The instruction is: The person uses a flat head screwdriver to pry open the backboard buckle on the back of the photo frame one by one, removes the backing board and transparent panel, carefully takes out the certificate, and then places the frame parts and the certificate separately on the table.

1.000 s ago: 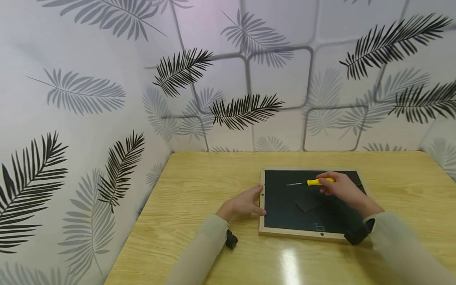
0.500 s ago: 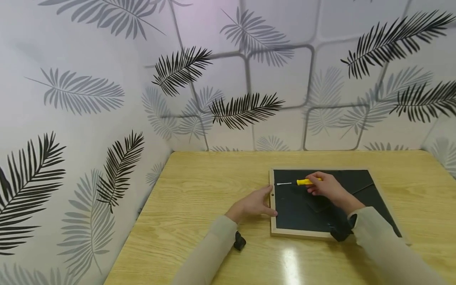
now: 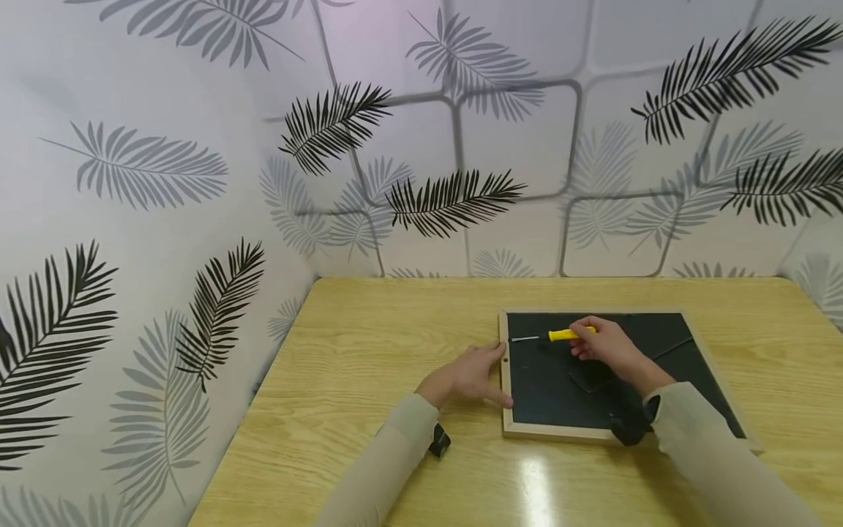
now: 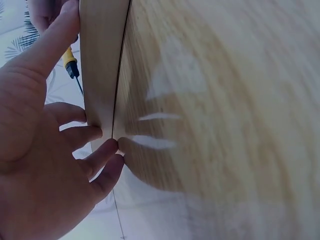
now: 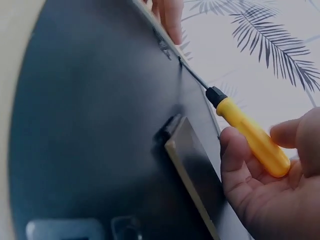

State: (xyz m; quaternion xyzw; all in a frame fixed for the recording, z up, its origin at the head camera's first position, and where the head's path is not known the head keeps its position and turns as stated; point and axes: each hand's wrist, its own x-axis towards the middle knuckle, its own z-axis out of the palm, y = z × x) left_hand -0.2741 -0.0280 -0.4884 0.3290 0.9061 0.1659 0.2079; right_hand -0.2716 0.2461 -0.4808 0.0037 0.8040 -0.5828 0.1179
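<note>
A picture frame [image 3: 506, 421] with a pale wooden border lies on the table, its black backing board [image 3: 546, 388] facing up. My right hand [image 3: 609, 347] holds a yellow-handled screwdriver [image 3: 561, 335] between thumb and fingers. The shaft points left, and its tip meets the backing near the left border, as the right wrist view also shows. My left hand [image 3: 469, 375] rests spread against the frame's left side, the thumb by the border. In the left wrist view its fingertips [image 4: 111, 147] touch the frame's outer wall. A hinged stand flap [image 5: 192, 170] stands out from the backing.
The frame lies toward the right of the light wood table [image 3: 369, 344]. A wall [image 3: 421, 146] with a leaf pattern rises behind the table, with another along the left. Each wrist carries a small black device, such as the left wrist camera [image 3: 440, 441].
Over the first half second the frame and my left hand shifted right, while the screwdriver moved left to the frame's left border. Since then, hands and frame have barely moved.
</note>
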